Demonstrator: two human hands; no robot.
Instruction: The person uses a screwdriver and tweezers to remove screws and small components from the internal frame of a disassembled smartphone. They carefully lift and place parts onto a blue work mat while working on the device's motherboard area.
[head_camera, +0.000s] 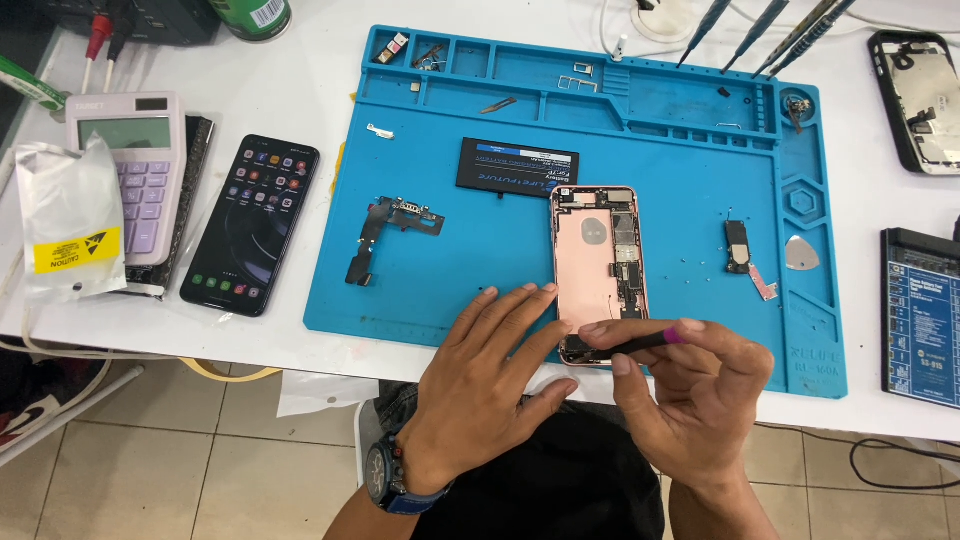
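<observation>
Surface: white desk (300, 60) over a beige tiled floor (180, 460). A blue work mat (470, 290) with moulded trays along its far edge covers the middle of the desk. On the mat I see a black battery (517, 167), a dark flex-cable part (385, 232) toward the left, a small black speaker module (738, 247) and a grey triangular pick (801, 253) toward the right. Off the mat to the left: a dark smartphone (252, 224) with its screen lit, a lilac calculator (135, 165), a silver foil pouch (68, 218). To the right: a dark blue tester board (922, 315) and a black phone frame (918, 100). Screwdriver shafts (760, 35) lean in at the top.

Hands: left hand (480, 385) lies palm down, fingers spread, fingertips resting on the lower left edge of the opened pink phone (598, 270); a watch sits on that wrist. Left grip is apart, pressing flat, not clamped. Right hand (690, 385) has its grip together on a thin black tool (630, 343) with a magenta end, thumb and forefinger pinching it.

Thing: the phone lies back down, near the mat's front edge, internals exposed. The tool tip meets its bottom end, just beside the left fingertips.
</observation>
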